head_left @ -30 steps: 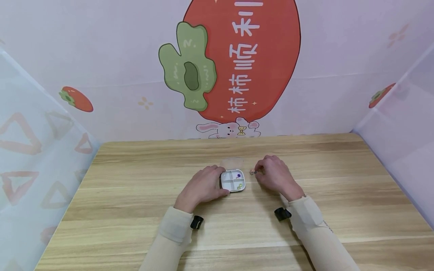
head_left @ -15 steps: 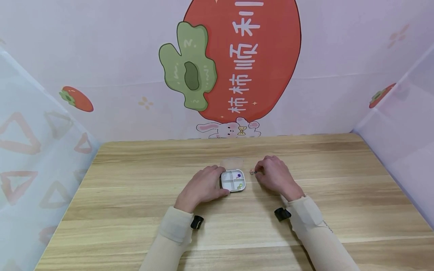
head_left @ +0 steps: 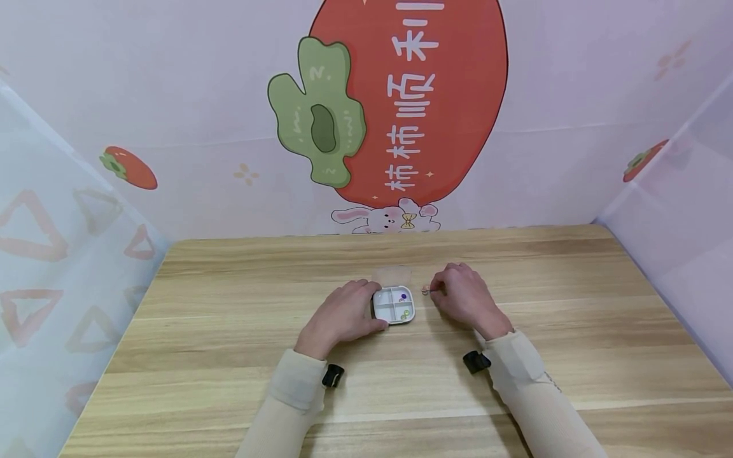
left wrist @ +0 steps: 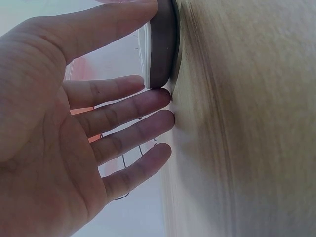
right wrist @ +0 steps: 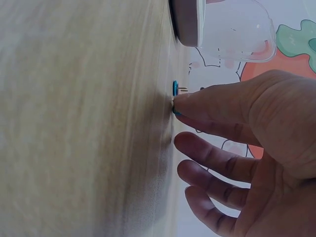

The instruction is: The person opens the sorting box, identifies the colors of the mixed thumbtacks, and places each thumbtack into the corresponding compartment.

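Note:
A small white pill box (head_left: 385, 313) with several compartments lies uncovered on the table, purple and yellow-green small pieces in its right-hand compartments. My left hand (head_left: 343, 312) holds its left side between thumb and fingers; in the left wrist view the thumb (left wrist: 113, 24) lies over the box's dark outer wall (left wrist: 164, 44). To the right, my right hand (head_left: 462, 296) pinches a tiny teal stud (right wrist: 177, 112) at the tabletop, mostly hidden by thumb and forefinger. Beside those fingertips another teal stud (right wrist: 175, 88) shows a flat head and thin metal posts.
The box's clear lid (right wrist: 239, 29) stands out from its far side. Pale wood tabletop (head_left: 229, 381) surrounds both hands. A printed cloth wall (head_left: 217, 114) rises at the table's back edge, with side walls left and right.
Both hands and the box stay in place. The right fingertips shift very slightly, and the dark small piece beside them is now less visible in the head view.

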### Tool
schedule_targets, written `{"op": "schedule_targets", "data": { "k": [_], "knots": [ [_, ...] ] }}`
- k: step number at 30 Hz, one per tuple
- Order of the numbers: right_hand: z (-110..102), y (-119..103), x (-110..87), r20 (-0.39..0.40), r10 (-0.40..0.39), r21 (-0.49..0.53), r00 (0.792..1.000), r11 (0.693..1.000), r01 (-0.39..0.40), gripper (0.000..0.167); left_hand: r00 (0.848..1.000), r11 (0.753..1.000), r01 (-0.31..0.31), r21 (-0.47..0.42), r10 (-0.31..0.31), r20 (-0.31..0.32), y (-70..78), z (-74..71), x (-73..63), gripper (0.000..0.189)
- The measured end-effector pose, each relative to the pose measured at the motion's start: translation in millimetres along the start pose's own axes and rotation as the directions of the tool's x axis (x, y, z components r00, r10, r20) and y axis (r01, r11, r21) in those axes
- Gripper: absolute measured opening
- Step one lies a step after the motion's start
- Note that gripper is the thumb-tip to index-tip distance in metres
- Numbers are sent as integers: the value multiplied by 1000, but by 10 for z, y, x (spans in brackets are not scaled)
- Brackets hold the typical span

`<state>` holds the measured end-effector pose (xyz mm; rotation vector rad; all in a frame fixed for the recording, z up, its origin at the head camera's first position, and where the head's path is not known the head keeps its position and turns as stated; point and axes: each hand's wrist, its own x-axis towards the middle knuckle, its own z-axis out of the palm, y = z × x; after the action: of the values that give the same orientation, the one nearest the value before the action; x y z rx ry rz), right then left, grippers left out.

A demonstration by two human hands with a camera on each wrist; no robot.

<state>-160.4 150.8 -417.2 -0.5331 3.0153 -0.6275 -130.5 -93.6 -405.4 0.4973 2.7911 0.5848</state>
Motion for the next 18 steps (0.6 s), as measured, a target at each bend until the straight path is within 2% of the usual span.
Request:
{"op": "schedule_targets", "data": {
  "k": [18],
  "knots": [
    [-25, -14, 7, -12, -6, 15, 1000, 1000, 6, 4, 1000, 1000, 1, 2, -1, 2, 1, -3, 0, 69]
  ]
}}
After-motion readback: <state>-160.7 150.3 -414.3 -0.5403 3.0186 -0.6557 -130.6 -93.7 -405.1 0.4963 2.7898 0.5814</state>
